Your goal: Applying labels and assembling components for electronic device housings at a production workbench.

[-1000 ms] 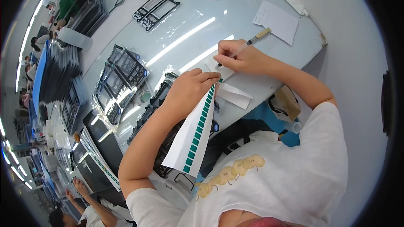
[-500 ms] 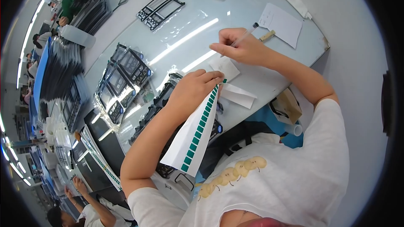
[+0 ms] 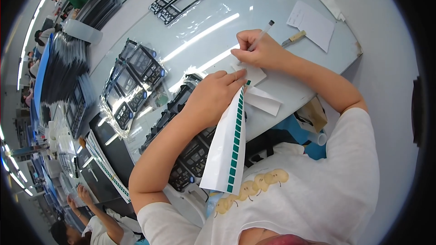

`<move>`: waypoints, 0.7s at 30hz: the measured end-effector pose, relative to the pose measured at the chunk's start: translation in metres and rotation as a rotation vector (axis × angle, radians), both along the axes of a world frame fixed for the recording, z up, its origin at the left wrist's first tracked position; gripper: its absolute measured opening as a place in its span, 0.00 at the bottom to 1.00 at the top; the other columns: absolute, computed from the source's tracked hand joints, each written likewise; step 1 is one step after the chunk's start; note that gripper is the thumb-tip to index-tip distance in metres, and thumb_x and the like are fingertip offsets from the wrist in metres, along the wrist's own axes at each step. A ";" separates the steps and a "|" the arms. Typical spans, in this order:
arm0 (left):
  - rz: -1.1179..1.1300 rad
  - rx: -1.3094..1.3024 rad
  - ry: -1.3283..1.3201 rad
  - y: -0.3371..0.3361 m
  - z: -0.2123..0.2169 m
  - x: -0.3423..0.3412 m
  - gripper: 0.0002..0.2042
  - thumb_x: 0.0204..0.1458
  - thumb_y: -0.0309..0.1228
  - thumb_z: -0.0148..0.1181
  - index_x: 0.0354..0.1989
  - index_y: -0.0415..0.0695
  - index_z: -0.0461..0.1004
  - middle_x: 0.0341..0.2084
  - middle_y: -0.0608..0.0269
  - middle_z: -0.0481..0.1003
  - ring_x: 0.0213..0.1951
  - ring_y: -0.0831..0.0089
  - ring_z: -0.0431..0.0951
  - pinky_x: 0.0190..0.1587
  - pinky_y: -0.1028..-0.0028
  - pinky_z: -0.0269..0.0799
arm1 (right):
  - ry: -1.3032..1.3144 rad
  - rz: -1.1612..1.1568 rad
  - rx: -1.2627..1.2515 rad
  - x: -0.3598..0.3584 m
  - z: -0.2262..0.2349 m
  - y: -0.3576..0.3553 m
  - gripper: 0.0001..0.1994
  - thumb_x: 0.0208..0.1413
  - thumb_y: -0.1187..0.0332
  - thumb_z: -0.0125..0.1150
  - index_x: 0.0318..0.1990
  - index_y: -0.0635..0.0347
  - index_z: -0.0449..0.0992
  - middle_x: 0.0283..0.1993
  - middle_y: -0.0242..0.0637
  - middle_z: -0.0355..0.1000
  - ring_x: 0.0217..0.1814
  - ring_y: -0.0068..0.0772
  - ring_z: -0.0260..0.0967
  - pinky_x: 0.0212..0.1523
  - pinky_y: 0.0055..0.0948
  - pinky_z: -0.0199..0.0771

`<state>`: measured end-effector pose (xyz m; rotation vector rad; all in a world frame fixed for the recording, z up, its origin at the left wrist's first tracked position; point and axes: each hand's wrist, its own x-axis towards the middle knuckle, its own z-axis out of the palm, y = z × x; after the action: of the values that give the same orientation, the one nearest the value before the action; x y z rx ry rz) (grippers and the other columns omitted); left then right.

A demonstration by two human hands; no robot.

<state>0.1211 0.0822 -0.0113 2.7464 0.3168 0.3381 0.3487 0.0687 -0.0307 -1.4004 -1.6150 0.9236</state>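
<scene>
A pen (image 3: 268, 27) with a clear barrel and dark end is gripped in my right hand (image 3: 263, 51), its tip side hidden by the fingers. Beneath the pen lies a small white paper (image 3: 255, 77) on the table. My left hand (image 3: 212, 94) is closed on a long white strip of backing paper with a row of green square stickers (image 3: 222, 154). The strip hangs down past the table's near edge toward my shirt. The left index finger extends toward the small paper, close to the right hand. Another white piece of paper (image 3: 263, 100) sticks out beside the strip.
Black plastic-framed panels in clear film (image 3: 135, 86) lie to the left, with more panels (image 3: 176, 2) farther back. A utility knife (image 3: 294, 38) and a written sheet (image 3: 311, 25) are at right. Stacked panels (image 3: 63, 75) and other people are beyond the table's left side.
The sticker strip has swung so its lower end hangs farther right and lower. My right hand with the pen has come closer to the small paper and my left fingertips.
</scene>
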 end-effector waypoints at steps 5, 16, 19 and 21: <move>0.016 -0.008 0.012 0.000 -0.004 0.000 0.15 0.56 0.33 0.57 0.48 0.36 0.78 0.56 0.53 0.76 0.43 0.58 0.77 0.50 0.64 0.74 | -0.021 0.031 0.017 0.002 0.000 -0.001 0.19 0.57 0.67 0.66 0.22 0.58 0.61 0.20 0.26 0.60 0.23 0.15 0.57 0.23 0.24 0.56; 0.028 0.006 0.030 -0.002 -0.001 0.001 0.15 0.57 0.33 0.56 0.49 0.37 0.78 0.57 0.54 0.76 0.43 0.59 0.77 0.51 0.65 0.74 | -0.053 -0.011 0.061 0.003 -0.003 0.002 0.15 0.51 0.66 0.63 0.20 0.61 0.64 0.18 0.33 0.64 0.20 0.22 0.58 0.21 0.29 0.58; 0.019 0.000 0.033 -0.002 0.001 0.001 0.15 0.58 0.32 0.56 0.49 0.37 0.78 0.57 0.54 0.76 0.44 0.59 0.77 0.52 0.65 0.74 | -0.082 -0.020 0.043 0.002 0.002 -0.001 0.17 0.56 0.68 0.64 0.22 0.59 0.62 0.20 0.28 0.61 0.23 0.18 0.59 0.24 0.26 0.58; 0.014 0.012 0.050 -0.002 0.000 0.001 0.15 0.58 0.32 0.56 0.49 0.37 0.78 0.58 0.55 0.75 0.44 0.60 0.77 0.52 0.65 0.74 | -0.052 -0.053 0.027 0.004 -0.001 0.000 0.17 0.55 0.68 0.64 0.21 0.59 0.62 0.20 0.28 0.61 0.23 0.18 0.58 0.24 0.26 0.58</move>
<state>0.1218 0.0804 -0.0114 2.7690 0.3489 0.2755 0.3527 0.0683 -0.0320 -1.4526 -1.6153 0.8375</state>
